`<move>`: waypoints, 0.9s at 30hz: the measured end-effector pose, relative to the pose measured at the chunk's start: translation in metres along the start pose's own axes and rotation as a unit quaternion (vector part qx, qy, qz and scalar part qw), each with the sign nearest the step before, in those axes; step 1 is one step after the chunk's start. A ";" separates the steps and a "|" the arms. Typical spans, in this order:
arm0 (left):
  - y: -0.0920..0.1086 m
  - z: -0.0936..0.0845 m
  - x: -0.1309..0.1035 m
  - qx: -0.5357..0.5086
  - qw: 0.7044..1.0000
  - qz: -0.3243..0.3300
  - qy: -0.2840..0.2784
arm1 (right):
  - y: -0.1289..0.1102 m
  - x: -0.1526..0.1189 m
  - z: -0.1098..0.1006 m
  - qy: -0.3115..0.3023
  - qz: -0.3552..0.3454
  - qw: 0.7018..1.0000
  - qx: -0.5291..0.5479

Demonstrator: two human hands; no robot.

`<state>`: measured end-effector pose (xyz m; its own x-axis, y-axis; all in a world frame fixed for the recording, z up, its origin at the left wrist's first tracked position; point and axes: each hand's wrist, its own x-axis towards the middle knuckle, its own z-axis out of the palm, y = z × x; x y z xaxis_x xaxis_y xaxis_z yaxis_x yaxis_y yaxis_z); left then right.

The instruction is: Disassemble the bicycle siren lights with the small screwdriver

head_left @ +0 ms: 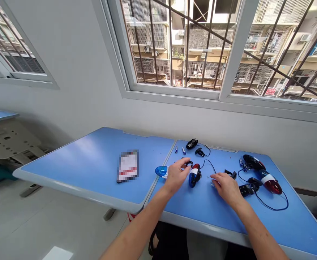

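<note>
My left hand point(176, 176) is closed in a pinch on a small curved black plastic part point(189, 163). Just right of it lies a red, white and blue bicycle light point(194, 174) with a black cable. A blue and white cover point(161, 171) shows to the left of this hand, partly hidden by it. My right hand point(227, 187) hangs low over the table with its thumb and fingers curled together. Something small and shiny shows under its fingertips, too small to name. A tiny metal piece point(208, 177) lies between the hands.
Batteries point(183, 151), a black oval device point(192, 143) and a black clip point(200, 152) lie at the back. To the right sit another red and blue light point(271, 182), a black housing point(253, 162), and looped cable. A blurred packet point(128, 166) rests on the left table point(90, 162).
</note>
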<state>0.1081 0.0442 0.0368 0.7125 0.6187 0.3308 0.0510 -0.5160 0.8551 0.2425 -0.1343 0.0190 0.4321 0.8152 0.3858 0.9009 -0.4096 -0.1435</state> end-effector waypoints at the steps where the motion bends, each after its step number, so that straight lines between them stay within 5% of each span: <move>1: 0.000 -0.008 0.006 0.014 1.000 -0.001 0.011 | 0.000 0.003 0.004 -0.015 -0.002 1.000 -0.019; 9: 0.002 -0.051 0.050 0.190 0.978 -0.061 0.056 | -0.014 0.018 0.007 -0.048 -0.022 0.996 -0.069; 27: -0.035 -0.035 0.071 0.226 0.969 -0.102 -0.022 | -0.002 0.013 0.009 -0.065 0.049 0.997 -0.016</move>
<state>0.1322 0.1267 0.0441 0.6834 0.7149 0.1480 0.4879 -0.5981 0.6358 0.2469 -0.1191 0.0160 0.5210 0.8164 0.2493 0.8535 -0.5007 -0.1441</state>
